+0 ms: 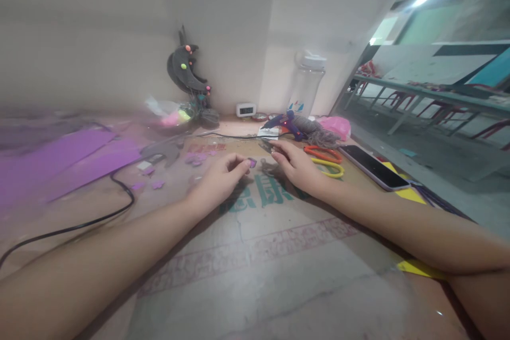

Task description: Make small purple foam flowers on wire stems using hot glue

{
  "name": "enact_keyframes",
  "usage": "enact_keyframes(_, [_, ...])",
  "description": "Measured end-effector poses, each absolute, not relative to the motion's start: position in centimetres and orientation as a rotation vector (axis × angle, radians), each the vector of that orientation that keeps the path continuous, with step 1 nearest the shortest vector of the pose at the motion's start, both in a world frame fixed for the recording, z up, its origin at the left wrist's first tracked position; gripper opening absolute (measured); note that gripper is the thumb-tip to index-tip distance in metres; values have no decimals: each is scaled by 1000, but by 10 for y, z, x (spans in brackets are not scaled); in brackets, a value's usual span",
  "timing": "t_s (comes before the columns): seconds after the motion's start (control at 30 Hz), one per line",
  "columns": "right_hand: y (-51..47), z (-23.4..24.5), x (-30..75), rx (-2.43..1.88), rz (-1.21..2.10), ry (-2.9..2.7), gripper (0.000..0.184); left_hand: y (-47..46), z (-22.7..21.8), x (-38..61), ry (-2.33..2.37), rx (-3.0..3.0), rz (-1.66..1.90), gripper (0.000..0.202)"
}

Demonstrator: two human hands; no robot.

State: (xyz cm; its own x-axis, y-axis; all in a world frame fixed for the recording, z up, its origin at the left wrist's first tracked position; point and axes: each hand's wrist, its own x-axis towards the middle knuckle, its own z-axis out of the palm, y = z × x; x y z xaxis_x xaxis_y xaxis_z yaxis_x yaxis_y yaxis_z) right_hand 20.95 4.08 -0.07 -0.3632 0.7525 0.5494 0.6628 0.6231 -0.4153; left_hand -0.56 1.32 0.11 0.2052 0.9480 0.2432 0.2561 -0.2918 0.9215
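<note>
A small purple piece (252,163) is pinched between the thumb and fingertips of my left hand (223,178). My right hand (297,167) is closed over the blade end of a pair of scissors, a dark tip (264,145) poking out past the fingertips. To the right of that hand lie the orange and yellow handle loops (327,174). Purple flower-shaped cut-outs (158,185) and other small purple bits (197,158) are scattered left of my left hand. Both forearms rest over a printed board (247,265) covering the table.
Purple sheets (79,162) and a black cable (133,199) lie left. At the back are a dark crescent with pins (184,68), a small clock (246,110), a clear bottle (306,87), a glue gun (285,123) and grey yarn (319,133). A phone (374,167) lies right.
</note>
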Motion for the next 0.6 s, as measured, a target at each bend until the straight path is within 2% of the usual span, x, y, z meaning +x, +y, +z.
enact_keyframes(0.2, [46, -5, 210, -1150, 223, -2215, 36, 12, 1, -6, 1137, 1757, 1107, 21])
enact_keyframes(0.33, [35, 7, 208, -1087, 158, -2141, 23, 9, 2, -5, 1127, 1790, 1095, 22])
enact_keyframes(0.6, [15, 15, 195, -1154, 484, -2133, 19, 4, 6, -5, 1093, 1938, 1058, 21])
